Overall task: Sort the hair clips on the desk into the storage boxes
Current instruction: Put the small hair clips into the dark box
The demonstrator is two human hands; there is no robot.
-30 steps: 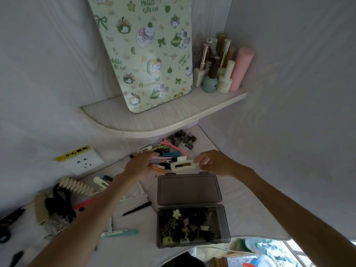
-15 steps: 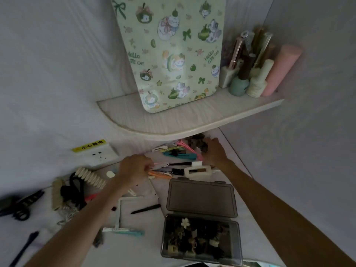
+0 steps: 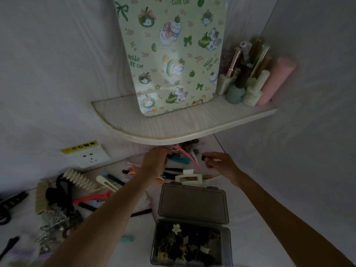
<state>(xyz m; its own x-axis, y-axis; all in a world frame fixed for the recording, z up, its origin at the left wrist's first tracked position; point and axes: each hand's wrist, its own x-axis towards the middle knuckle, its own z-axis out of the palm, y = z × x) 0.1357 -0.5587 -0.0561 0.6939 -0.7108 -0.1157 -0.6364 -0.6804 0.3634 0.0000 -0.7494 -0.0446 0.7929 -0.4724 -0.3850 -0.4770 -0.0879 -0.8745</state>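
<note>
One wide camera on my head looks forward and down at the corner shelf (image 3: 185, 130), close above the bench (image 3: 250, 218) beneath it; both my forearms reach in from below.

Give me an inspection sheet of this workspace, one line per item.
Surface: pale desk, crowded on its left and far parts.
Job's things: open storage box already holding many small clips; white claw clip just beyond its lid; teal clip and pink clip in the pile under the shelf.
Clutter: cream comb-shaped clip, black hair ties, red clip.
Grippers: left hand reaching into the pile; right hand pinching a small dark clip.
Cables: nothing seen.
Surroundings: wall socket; patterned board and bottles on the shelf.
</note>
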